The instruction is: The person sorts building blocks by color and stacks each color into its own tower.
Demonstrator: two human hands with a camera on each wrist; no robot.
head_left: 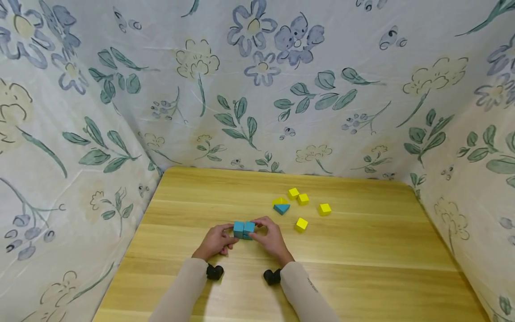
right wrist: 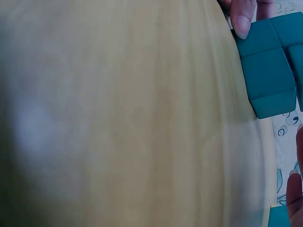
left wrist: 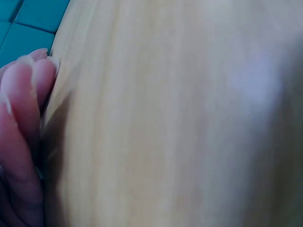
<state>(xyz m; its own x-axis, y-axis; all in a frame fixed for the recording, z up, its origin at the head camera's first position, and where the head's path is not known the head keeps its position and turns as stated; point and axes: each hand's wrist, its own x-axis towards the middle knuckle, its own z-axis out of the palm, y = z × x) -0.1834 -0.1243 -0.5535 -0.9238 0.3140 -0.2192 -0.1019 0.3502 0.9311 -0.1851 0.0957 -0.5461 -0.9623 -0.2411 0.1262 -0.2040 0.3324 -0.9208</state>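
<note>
Several blue cubes (head_left: 238, 229) stand stacked and side by side on the wooden table, between my two hands. My left hand (head_left: 215, 241) grips the left side of this stack with thumb and forefinger. In the left wrist view its curled fingers (left wrist: 21, 99) lie close against the blue faces (left wrist: 28, 40). On the other side, my right hand (head_left: 271, 238) pinches the upper right cube (head_left: 249, 227), thumb in front and forefinger behind. The right wrist view shows the block faces (right wrist: 267, 73) with a seam between them, and a left-hand fingertip touching one edge.
Behind my right hand lie a blue triangular block (head_left: 281, 209) and a yellow block (head_left: 279, 201) partly hidden by it. Several yellow cubes (head_left: 303, 199) are scattered to their right. Floral cloth (head_left: 257, 112) walls in the table's back and sides.
</note>
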